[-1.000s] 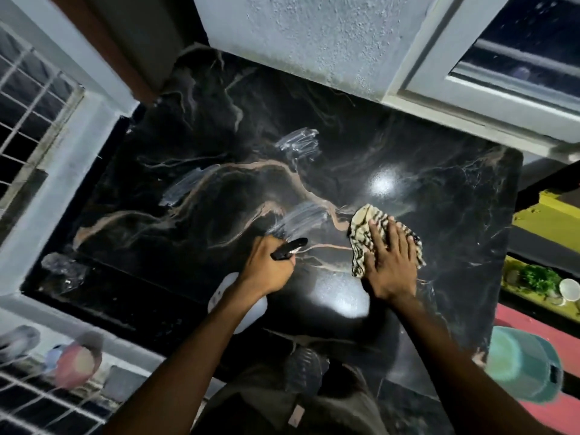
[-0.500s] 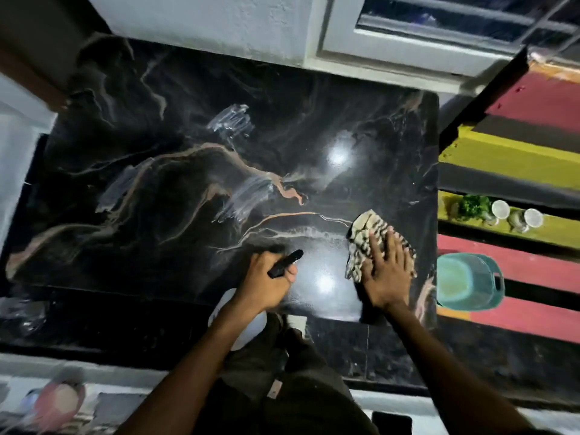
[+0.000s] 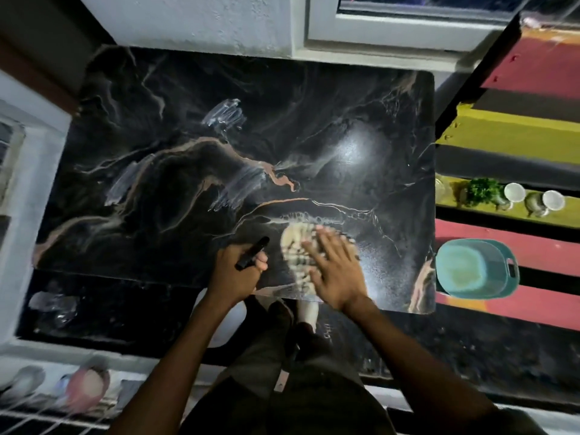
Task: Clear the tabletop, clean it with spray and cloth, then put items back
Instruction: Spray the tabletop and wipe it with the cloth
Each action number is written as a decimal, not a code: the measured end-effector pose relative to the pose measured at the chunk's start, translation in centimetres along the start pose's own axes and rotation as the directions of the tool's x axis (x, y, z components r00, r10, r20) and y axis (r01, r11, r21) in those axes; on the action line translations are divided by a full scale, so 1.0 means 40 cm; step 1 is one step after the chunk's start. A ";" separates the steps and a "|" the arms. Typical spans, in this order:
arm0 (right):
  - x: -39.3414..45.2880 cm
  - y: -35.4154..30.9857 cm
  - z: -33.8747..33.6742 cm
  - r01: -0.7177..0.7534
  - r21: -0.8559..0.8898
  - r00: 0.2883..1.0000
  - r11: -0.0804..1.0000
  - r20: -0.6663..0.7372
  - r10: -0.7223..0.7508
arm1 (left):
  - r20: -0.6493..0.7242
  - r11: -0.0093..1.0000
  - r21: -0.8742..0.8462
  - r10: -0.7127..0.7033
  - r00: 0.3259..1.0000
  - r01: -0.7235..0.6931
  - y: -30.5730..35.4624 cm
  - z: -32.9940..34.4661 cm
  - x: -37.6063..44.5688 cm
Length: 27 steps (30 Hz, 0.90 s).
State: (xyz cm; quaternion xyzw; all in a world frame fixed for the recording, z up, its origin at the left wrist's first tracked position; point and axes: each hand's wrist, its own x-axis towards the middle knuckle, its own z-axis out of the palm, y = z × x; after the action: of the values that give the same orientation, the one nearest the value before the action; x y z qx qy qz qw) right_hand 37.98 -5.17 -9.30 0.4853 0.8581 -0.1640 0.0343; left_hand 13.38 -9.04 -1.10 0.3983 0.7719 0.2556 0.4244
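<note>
The black marble tabletop (image 3: 175,158) carries several whitish spray streaks (image 3: 226,116) across its middle. My left hand (image 3: 233,277) is at the near edge, closed around a spray bottle (image 3: 252,253). Its black nozzle points up and right over the table, and its white body hangs below the edge. My right hand (image 3: 337,271) lies flat, fingers spread, pressing a striped cream-and-dark cloth (image 3: 293,246) onto the near middle of the table, just right of the nozzle. The cloth is blurred by motion.
A teal plastic basin (image 3: 470,271) sits just off the table's right edge on red, yellow and black striped steps. Two white cups (image 3: 514,192) and a green plant (image 3: 480,189) stand on the yellow step. A wall and window frame (image 3: 392,36) border the far side.
My right hand has slid the cloth to the left along the near edge, closer to my left hand. The spray bottle has stayed where it was.
</note>
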 end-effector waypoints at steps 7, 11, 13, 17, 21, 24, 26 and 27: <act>0.041 -0.051 -0.044 -0.647 0.196 0.745 0.737 -0.040 0.665 | -0.063 0.994 -0.079 -0.075 0.995 0.069 -0.004 -0.002 -0.026; 0.012 -0.306 0.046 -0.088 0.112 0.996 0.990 0.037 0.085 | -0.084 0.998 -0.058 -0.044 0.995 0.039 -0.010 -0.012 -0.042; -0.016 -0.307 0.067 0.189 0.095 0.980 0.977 0.049 -0.195 | -0.116 1.000 -0.014 -0.002 0.993 0.000 -0.012 -0.020 -0.044; -0.032 -0.139 0.041 0.285 -0.010 0.952 0.958 0.119 -0.282 | -0.156 0.989 -0.105 -0.119 0.981 0.103 -0.035 -0.026 -0.044; 0.030 0.070 -0.054 -0.046 -0.046 0.996 0.998 0.070 0.049 | -0.129 0.970 -0.175 -0.191 0.973 0.168 -0.039 -0.031 -0.032; 0.172 0.041 -0.094 -0.390 0.049 0.920 0.920 -0.018 0.391 | -0.124 0.971 -0.164 -0.196 0.973 0.175 -0.029 -0.040 -0.017; 0.247 -0.054 -0.089 -0.438 0.069 0.898 0.896 -0.004 0.440 | -0.129 0.972 -0.153 -0.198 0.972 0.178 -0.018 -0.048 -0.001; 0.262 -0.101 -0.079 -0.370 0.055 0.929 0.927 0.020 0.370 | -0.132 0.971 -0.147 -0.209 0.969 0.189 -0.014 -0.053 0.008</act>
State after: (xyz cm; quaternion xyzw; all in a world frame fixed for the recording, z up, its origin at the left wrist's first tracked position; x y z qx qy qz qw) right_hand 29.38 2.51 -7.60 0.6384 0.7460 -0.1816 0.0544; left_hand 11.22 -9.19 -0.56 0.2697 0.8183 0.2909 0.4159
